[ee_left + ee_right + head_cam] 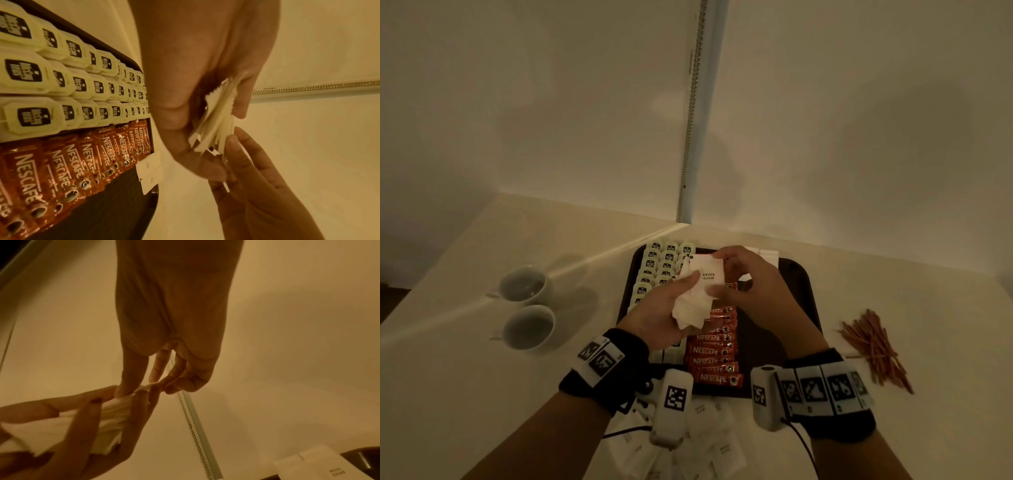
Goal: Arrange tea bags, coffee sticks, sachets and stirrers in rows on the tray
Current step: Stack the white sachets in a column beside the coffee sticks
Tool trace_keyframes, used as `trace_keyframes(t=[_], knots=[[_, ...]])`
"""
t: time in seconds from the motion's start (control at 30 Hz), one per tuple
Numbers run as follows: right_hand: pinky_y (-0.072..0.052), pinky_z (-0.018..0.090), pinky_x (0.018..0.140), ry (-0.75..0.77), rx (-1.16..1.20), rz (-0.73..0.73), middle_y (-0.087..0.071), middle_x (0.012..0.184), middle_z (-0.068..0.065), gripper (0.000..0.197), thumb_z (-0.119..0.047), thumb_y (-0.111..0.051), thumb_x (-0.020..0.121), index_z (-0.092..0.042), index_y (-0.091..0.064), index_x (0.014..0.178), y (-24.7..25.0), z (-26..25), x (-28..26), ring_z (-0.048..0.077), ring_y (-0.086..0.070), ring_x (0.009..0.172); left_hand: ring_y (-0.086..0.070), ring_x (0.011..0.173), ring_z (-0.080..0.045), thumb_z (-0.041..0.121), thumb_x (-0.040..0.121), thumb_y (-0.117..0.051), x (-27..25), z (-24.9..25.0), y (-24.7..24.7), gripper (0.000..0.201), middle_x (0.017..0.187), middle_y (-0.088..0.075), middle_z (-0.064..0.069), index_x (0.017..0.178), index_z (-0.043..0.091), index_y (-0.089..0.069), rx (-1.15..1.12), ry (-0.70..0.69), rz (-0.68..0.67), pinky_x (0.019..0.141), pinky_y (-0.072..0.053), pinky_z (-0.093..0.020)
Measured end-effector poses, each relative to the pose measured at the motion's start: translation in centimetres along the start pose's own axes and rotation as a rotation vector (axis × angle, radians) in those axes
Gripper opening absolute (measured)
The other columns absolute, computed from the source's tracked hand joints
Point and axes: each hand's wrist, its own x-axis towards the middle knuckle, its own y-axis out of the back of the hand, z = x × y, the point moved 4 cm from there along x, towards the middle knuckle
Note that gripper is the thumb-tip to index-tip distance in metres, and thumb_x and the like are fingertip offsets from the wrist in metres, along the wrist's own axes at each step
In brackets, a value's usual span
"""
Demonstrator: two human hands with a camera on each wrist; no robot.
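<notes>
My left hand (681, 291) grips a fanned stack of white sugar sachets (690, 308) above the dark tray (791, 308). My right hand (726, 274) pinches the top sachet (707, 275), printed "white sugar", between thumb and fingers. In the left wrist view the stack (218, 123) sits in my left hand's curled fingers. In the right wrist view the sachet's edge (146, 387) is pinched at my right fingertips. Tea bags (659, 263) fill rows on the tray's left, and coffee sticks (714, 356) lie in a row beside them. Two sachets (150, 172) lie at the tray's far end.
Brown stirrers (873, 346) lie in a loose pile on the table right of the tray. Two white cups (525, 284) (529, 327) stand to the left. Loose sachets (709, 445) are scattered on the table near me. Walls meet in a corner behind the tray.
</notes>
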Motion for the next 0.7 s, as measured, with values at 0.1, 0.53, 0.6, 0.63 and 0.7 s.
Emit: trace_keyframes(t=[0.1,0.53,0.6,0.63,0.7], knots=[[-0.042,0.008,0.071,0.025,-0.041,-0.017,-0.051,0.114,-0.01,0.055,-0.021,-0.074,0.077,-0.035,-0.048,0.123,-0.2,-0.1,0.1,-0.006,-0.049,0.094,-0.066,0.085,-0.024,0.02,0.087,-0.058,0.4,0.3,-0.1,0.04,0.098,-0.069,-0.011,0.125,0.01,-0.054,0.029,-0.016,-0.006,0.061,-0.056,-0.036],[-0.055,0.02,0.077,-0.124,0.388,0.088,-0.061,0.109,-0.005,0.031,-0.009,-0.058,0.089,-0.015,-0.053,0.119,1.3,0.9,0.4,0.012,-0.061,0.101,-0.066,0.076,-0.023,0.015,0.085,-0.056,1.1,0.9,0.3,0.032,0.099,-0.069,-0.011,0.115,0.022,-0.064,-0.032,-0.175,0.001,0.057,-0.056,-0.033],[-0.057,0.027,0.078,-0.208,0.658,0.118,-0.061,0.108,0.001,0.021,-0.002,-0.055,0.089,-0.009,-0.055,0.109,1.3,1.4,0.3,0.018,-0.063,0.1,-0.067,0.075,-0.02,0.01,0.085,-0.057,1.1,1.3,0.1,0.032,0.096,-0.07,-0.008,0.114,0.02,-0.062,0.04,-0.216,0.025,0.057,-0.055,-0.033],[-0.058,0.028,0.077,-0.25,0.784,0.126,-0.062,0.105,0.003,0.018,0.0,-0.054,0.089,-0.009,-0.055,0.104,1.2,1.6,0.3,0.018,-0.064,0.095,-0.068,0.076,-0.019,0.011,0.084,-0.057,1.1,1.4,-0.2,0.027,0.094,-0.071,-0.006,0.109,0.019,-0.061,0.092,-0.231,0.021,0.057,-0.055,-0.032],[-0.057,0.03,0.074,-0.286,0.917,0.119,-0.065,0.097,0.005,0.018,0.002,-0.055,0.086,-0.01,-0.055,0.099,0.9,1.8,0.2,0.016,-0.067,0.085,-0.067,0.081,-0.018,0.016,0.082,-0.059,1.2,1.5,-0.9,0.016,0.091,-0.071,-0.002,0.098,0.02,-0.06,0.212,-0.248,0.004,0.06,-0.055,-0.032]])
